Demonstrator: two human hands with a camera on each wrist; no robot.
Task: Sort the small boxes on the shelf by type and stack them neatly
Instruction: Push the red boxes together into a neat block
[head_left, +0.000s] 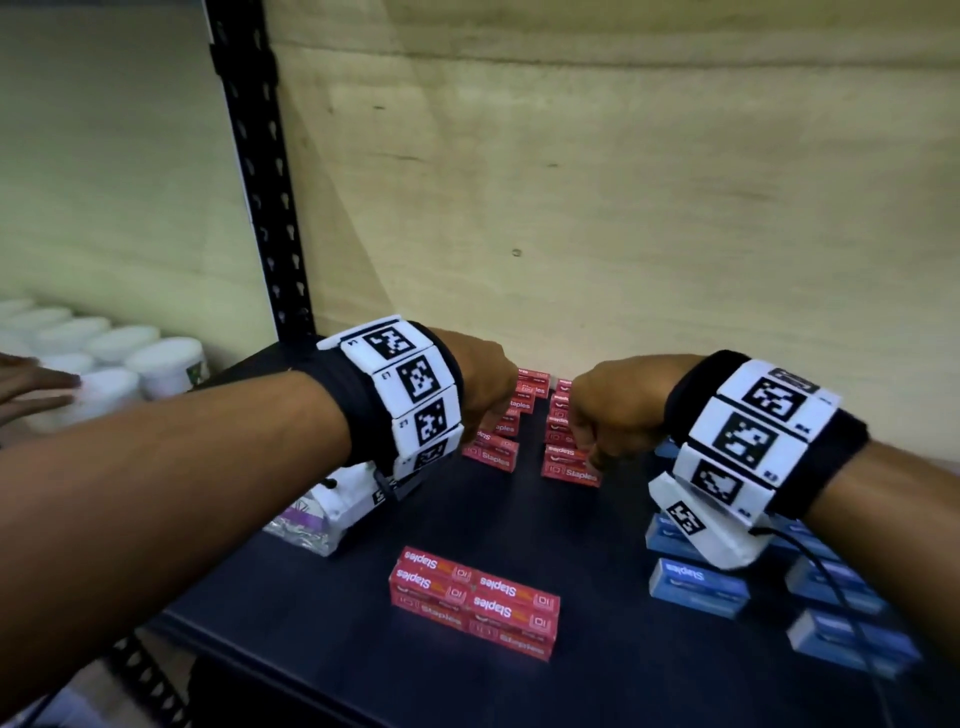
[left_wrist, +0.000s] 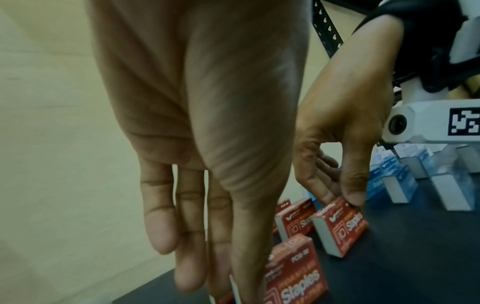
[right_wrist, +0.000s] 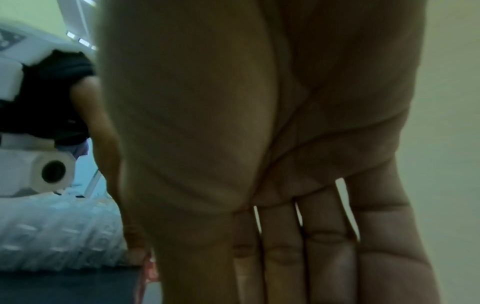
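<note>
Red staple boxes stand in two short rows at the back of the dark shelf (head_left: 597, 540): a left row (head_left: 496, 434) and a right row (head_left: 569, 457). My left hand (head_left: 475, 431) reaches down onto the left row. In the left wrist view its straight fingers (left_wrist: 189, 257) and thumb pinch a red box (left_wrist: 293, 275) by its end. My right hand (head_left: 587, 452) comes down on the right row, thumb and fingers pinching the top of a red box (left_wrist: 340, 224). A neat block of red boxes (head_left: 472, 603) lies at the front. Blue boxes (head_left: 698, 587) are spread on the right.
A plywood panel (head_left: 623, 208) closes the back of the shelf, and a black perforated upright (head_left: 260, 182) stands at the left. White jars (head_left: 156, 364) and another person's hand (head_left: 31, 389) are beyond it. A clear plastic packet (head_left: 306, 525) lies under my left wrist.
</note>
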